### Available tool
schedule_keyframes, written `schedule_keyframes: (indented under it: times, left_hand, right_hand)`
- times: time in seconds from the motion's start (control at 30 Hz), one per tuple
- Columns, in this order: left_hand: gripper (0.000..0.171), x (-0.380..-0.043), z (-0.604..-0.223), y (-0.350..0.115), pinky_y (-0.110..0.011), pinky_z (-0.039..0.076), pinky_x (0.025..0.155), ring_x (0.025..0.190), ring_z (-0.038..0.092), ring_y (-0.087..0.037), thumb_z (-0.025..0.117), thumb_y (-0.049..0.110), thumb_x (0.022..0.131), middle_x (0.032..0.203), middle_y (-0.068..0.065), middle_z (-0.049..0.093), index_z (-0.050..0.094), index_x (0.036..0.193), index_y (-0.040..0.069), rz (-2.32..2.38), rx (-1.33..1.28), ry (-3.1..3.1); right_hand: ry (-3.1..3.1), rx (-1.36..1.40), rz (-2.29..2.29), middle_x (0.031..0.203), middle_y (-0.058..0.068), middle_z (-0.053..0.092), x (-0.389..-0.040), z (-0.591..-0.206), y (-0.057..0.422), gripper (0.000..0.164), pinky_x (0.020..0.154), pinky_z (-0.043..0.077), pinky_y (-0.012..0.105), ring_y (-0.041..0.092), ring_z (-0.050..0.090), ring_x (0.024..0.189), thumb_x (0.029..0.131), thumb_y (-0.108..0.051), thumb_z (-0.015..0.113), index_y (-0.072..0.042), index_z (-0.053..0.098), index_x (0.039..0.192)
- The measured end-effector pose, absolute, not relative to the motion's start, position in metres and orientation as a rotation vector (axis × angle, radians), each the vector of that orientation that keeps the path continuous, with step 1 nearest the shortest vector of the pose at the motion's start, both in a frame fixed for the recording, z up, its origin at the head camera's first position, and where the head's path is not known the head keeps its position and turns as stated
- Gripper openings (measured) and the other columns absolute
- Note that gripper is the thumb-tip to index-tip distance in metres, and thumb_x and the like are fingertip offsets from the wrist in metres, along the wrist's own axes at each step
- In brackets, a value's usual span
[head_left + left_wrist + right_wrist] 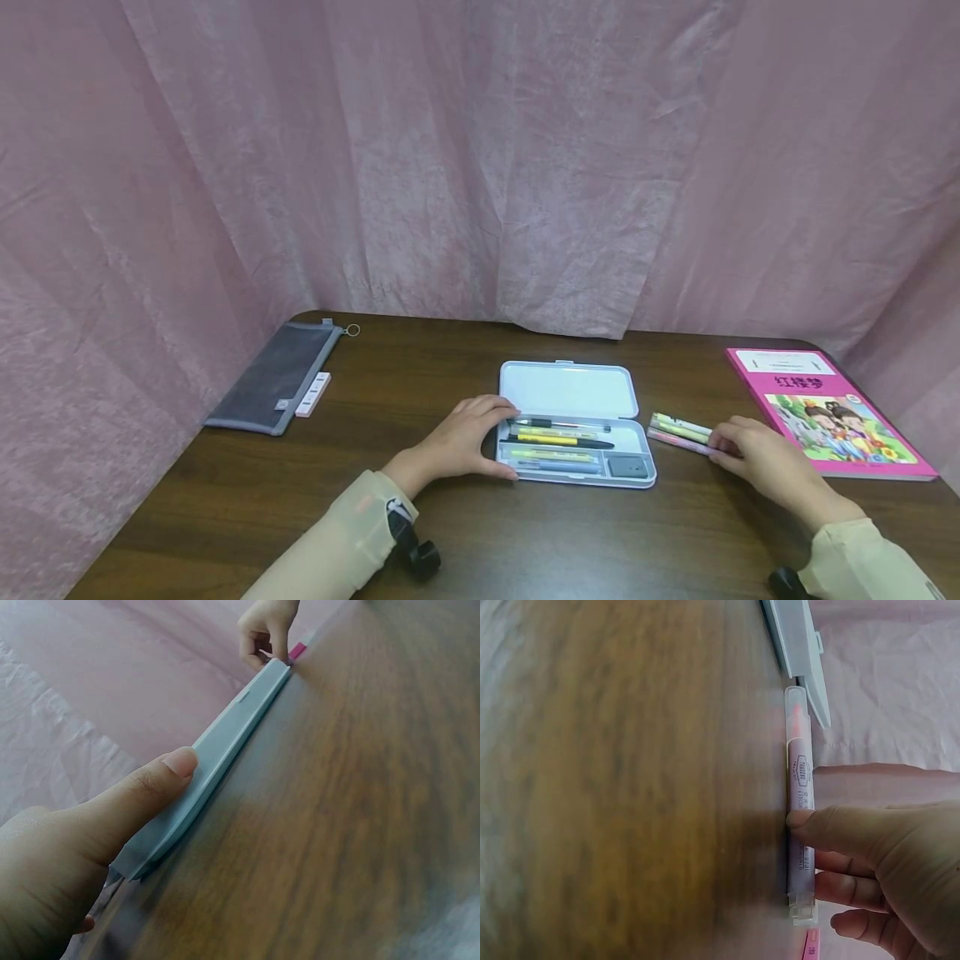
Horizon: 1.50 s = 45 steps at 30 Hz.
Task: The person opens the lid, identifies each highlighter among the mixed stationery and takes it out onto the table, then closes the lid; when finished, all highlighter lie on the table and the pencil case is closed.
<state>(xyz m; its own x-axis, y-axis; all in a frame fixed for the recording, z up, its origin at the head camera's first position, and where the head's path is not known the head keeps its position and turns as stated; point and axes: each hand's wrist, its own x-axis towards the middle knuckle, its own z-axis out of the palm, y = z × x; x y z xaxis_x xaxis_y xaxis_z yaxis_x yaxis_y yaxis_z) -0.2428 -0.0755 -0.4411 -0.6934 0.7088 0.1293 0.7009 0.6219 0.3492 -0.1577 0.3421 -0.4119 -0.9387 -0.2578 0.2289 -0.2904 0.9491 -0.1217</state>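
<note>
An opened pale blue pencil case (567,390) lies on the table with its lid tipped back. In its tray are several pens (555,440) and a grey eraser (627,467). My left hand (461,442) holds the case's left end, thumb along the front side and fingers at the back. To the right of the case, my right hand (768,467) pinches a few highlighters (678,429) lying side by side. The right wrist view shows the thumb on a pink-tipped highlighter (801,772), whose far end is close to the case's corner.
At the left lies a dark mesh zip pouch (273,375) with a small white eraser (313,394) against its side. A pink book (832,417) with a picture cover lies beyond my right hand. Pink curtains (480,167) hang behind the brown table (420,358).
</note>
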Motion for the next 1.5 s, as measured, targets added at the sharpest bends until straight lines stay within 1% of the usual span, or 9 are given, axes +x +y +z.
schedule_keyframes:
  times: [0.3, 0.5, 0.73, 0.97, 1.13, 1.27, 1.5]
  left_hand:
    - [0.086, -0.242, -0.442, -0.075, -0.044, 0.029, 0.116, 0.139, 0.036, -0.018, 0.069, 0.07, 0.071, 0.145, 0.002, 0.046, 0.046, 0.141, 0.024, 0.599, 1.222, 2.806]
    - [0.087, -0.24, -0.443, -0.075, -0.045, 0.03, 0.115, 0.139, 0.036, -0.018, 0.068, 0.071, 0.071, 0.145, 0.002, 0.046, 0.046, 0.141, 0.024, 0.621, 1.204, 2.795]
    - [0.087, -0.239, -0.446, -0.077, -0.045, 0.03, 0.115, 0.139, 0.036, -0.019, 0.07, 0.069, 0.071, 0.145, 0.002, 0.046, 0.046, 0.141, 0.024, 0.633, 1.206, 2.808]
    - [0.086, -0.239, -0.447, -0.078, -0.045, 0.029, 0.115, 0.139, 0.036, -0.019, 0.071, 0.068, 0.071, 0.144, 0.001, 0.046, 0.047, 0.14, 0.023, 0.654, 1.217, 2.805]
    - [0.086, -0.24, -0.446, -0.077, -0.045, 0.029, 0.116, 0.139, 0.037, -0.019, 0.07, 0.068, 0.07, 0.144, 0.001, 0.046, 0.047, 0.14, 0.023, 0.654, 1.22, 2.801]
    - [0.088, -0.241, -0.444, -0.077, -0.046, 0.029, 0.116, 0.138, 0.037, -0.019, 0.069, 0.07, 0.07, 0.144, 0.001, 0.046, 0.047, 0.141, 0.023, 0.636, 1.221, 2.804]
    - [0.086, -0.244, -0.442, -0.076, -0.045, 0.03, 0.115, 0.137, 0.038, -0.018, 0.071, 0.067, 0.071, 0.143, 0.001, 0.047, 0.047, 0.14, 0.022, 0.613, 1.25, 2.821]
  right_hand:
    - [-2.887, 0.411, 0.248, 0.072, -0.012, 0.05, -0.155, -0.415, 0.344, 0.015, 0.056, 0.04, 0.024, -0.001, 0.041, 0.065, 0.076, -0.014, 0.079, -0.018, 0.065, 0.079]
    - [-2.872, 0.416, 0.263, 0.072, -0.011, 0.052, -0.154, -0.41, 0.343, 0.016, 0.056, 0.042, 0.023, -0.001, 0.045, 0.065, 0.074, -0.013, 0.08, -0.018, 0.065, 0.078]
    - [-2.907, 0.415, 0.288, 0.075, -0.008, 0.057, -0.157, -0.391, 0.34, 0.014, 0.058, 0.044, 0.025, 0.005, 0.051, 0.068, 0.075, -0.014, 0.079, -0.015, 0.067, 0.082]
    - [-2.939, 0.439, 0.284, 0.076, -0.008, 0.059, -0.162, -0.368, 0.332, 0.012, 0.058, 0.045, 0.024, 0.003, 0.05, 0.067, 0.078, -0.015, 0.078, -0.013, 0.069, 0.085]
    - [-2.948, 0.458, 0.279, 0.076, -0.008, 0.061, -0.167, -0.353, 0.328, 0.013, 0.059, 0.048, 0.024, 0.005, 0.053, 0.068, 0.078, -0.015, 0.078, -0.012, 0.07, 0.087]
    - [-2.957, 0.485, 0.28, 0.077, -0.007, 0.064, -0.172, -0.342, 0.322, 0.015, 0.062, 0.05, 0.027, 0.007, 0.056, 0.07, 0.078, -0.017, 0.078, -0.01, 0.07, 0.089]
    - [-2.945, 0.541, 0.31, 0.085, -0.001, 0.068, -0.174, -0.325, 0.305, 0.019, 0.072, 0.055, 0.039, 0.016, 0.064, 0.079, 0.078, -0.018, 0.078, -0.009, 0.07, 0.092]
